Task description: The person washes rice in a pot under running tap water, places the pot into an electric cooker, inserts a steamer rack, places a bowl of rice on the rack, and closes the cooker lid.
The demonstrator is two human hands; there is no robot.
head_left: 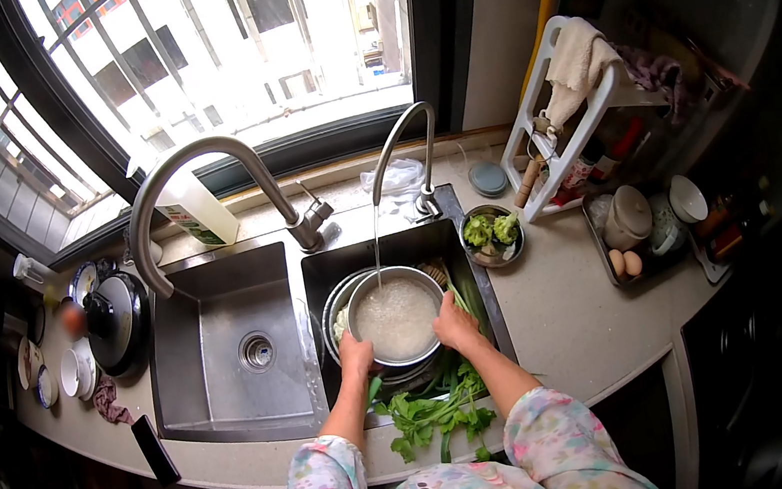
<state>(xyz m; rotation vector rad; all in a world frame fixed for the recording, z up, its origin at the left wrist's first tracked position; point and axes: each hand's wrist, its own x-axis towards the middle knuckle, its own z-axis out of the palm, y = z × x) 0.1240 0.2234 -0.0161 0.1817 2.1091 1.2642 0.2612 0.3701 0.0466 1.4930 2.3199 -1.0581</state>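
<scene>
My left hand (356,354) grips the left rim of a round metal pot (403,358), and my right hand (455,324) grips its right rim. Cloudy whitish water with what looks like rice (396,321) fills the pot. A thin stream from the slim faucet (429,122) runs into it. The pot is held over the right sink basin (489,306). Beneath and behind it, partly hidden, is another metal bowl (329,314) with pale vegetable pieces. Leafy green stalks (432,415) hang over the front edge of the sink, between my forearms.
The left basin (218,372) has a larger faucet (195,150) arching over it. A bowl of broccoli (493,234) stands right of the sink. Farther right are a white rack (544,120) and a tray (603,243) with eggs and crockery. A phone (155,450) leans at the front left edge.
</scene>
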